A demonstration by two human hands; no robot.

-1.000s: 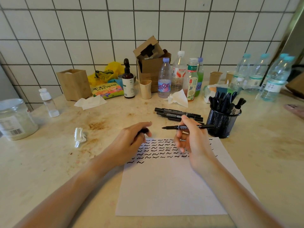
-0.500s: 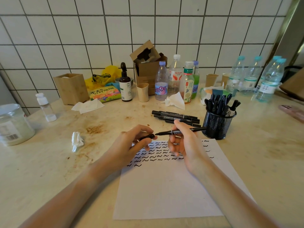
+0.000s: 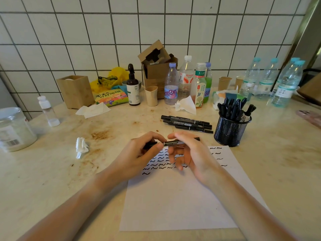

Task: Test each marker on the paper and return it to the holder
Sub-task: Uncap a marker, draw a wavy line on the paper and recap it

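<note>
The right hand (image 3: 189, 153) is hovering over the upper part of the paper (image 3: 180, 197), palm turned leftward, its thumb and forefinger curling round the barrel of a black marker (image 3: 173, 143) that is lying level between the two hands; the remaining fingers are hanging loosely curled beneath it. The left hand (image 3: 139, 153) is reaching in from the left with its forearm crossing the front edge of the worktop (image 3: 52, 171); its thumb and fingers are pinching the marker's left end, where the cap (image 3: 150, 144) is sitting, though whether the cap is fully seated cannot be told. The marker is being held just above the rows of black squiggles on the sheet; the paper is lying near the worktop's front edge.

Beyond the hands, four or so loose black markers (image 3: 187, 123) are lying side by side, the count being uncertain where they overlap; just right of them one black mesh holder (image 3: 230, 131) is standing near the paper's far right corner, crowded with markers too closely packed to count. One crumpled tissue (image 3: 81, 147) is lying left of the hands; one clear jar (image 3: 14, 129) is standing at the left edge; along the back edge four drink bottles (image 3: 189, 82) are grouped in the middle, and four water bottles (image 3: 284, 82) are standing toward the back right corner.
</note>
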